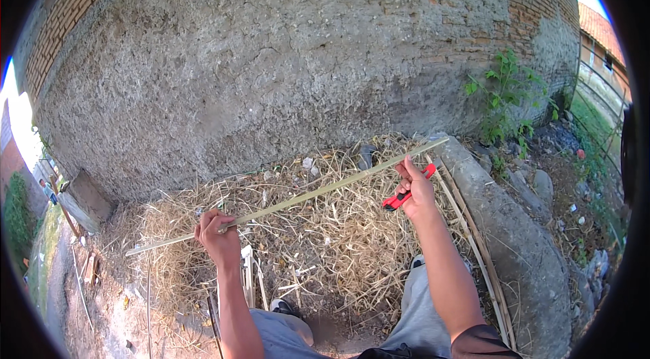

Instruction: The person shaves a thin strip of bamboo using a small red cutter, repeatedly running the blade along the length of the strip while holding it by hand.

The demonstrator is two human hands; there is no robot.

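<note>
A long, thin, pale green bamboo strip (308,194) stretches across in front of me, rising from lower left to upper right. Closer to its left end, my left hand (218,236) is closed on it, fingers pinching the strip. My right hand (417,191) is closed too, with fingertips against the strip near its right end. That same hand grips a red utility knife (395,201) with black parts, lying across the palm. The fingers partly cover the knife, and I cannot make out its blade.
Dry bamboo shavings (359,244) cover the ground around my feet. A rough plastered wall (291,68) rises ahead. Long strips (474,244) lean along a low concrete edge (521,271) at right. A green plant (504,98) grows by the wall. Far left stands a distant person (49,191).
</note>
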